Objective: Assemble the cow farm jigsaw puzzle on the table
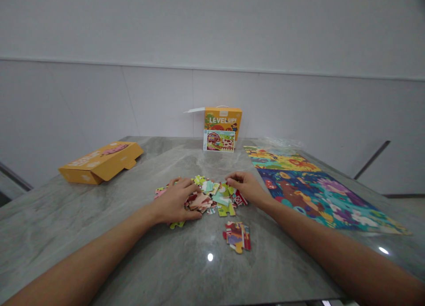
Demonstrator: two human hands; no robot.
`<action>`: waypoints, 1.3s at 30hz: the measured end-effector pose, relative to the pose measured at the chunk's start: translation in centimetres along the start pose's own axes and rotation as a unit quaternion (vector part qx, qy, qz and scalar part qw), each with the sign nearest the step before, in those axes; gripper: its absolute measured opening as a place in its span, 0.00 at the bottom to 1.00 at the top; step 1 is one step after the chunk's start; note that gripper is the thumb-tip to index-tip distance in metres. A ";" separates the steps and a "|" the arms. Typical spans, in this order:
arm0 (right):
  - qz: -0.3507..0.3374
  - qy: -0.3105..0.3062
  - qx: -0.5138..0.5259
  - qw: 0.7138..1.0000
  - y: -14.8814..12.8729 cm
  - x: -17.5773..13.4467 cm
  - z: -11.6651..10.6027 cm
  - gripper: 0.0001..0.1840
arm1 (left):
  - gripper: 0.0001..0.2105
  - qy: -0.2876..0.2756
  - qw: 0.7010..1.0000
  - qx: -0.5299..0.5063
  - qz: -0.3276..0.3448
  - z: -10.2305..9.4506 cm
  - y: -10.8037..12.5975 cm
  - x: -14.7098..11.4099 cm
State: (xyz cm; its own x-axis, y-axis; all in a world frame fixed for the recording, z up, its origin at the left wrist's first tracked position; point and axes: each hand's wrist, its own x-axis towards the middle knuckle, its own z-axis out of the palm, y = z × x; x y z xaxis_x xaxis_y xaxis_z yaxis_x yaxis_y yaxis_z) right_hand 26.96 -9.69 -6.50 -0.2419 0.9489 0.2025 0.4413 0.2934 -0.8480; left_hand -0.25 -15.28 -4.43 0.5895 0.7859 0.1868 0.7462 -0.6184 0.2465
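A loose heap of jigsaw puzzle pieces [221, 198] lies in the middle of the table. My left hand [177, 200] rests over its left side, thumb and fingers apart, touching pieces and hiding some of them. At the heap's right edge is my right hand [247, 186], with thumb and forefinger tips close together in a pinch. What sits between those tips, if anything, is too small to make out. Closer to me, apart from the heap, a small group of joined puzzle pieces [237, 236] shows red, purple and orange.
On the right lie colourful assembled puzzles [299, 195], partly behind my right forearm. A yellow box [99, 161] lies at the left. Against the back wall stands an orange box [223, 116] with its flap open, a farm picture card [219, 141] before it. Clear plastic [282, 142] lies back right.
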 end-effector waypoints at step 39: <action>-0.090 -0.125 -0.390 0.908 -10.8 2.1 4.5 0.13 | 0.39 -0.110 0.988 -0.033 -0.107 -3.7 -4.8 -1.4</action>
State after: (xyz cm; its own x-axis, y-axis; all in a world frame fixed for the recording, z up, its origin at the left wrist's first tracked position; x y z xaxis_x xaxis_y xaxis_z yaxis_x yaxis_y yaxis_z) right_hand 17.75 -11.45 0.89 -0.5158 0.8504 0.1041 0.8293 0.5261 -0.1885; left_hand -5.78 -13.36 -2.31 0.4780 0.8743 -0.0849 0.8440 -0.4304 0.3200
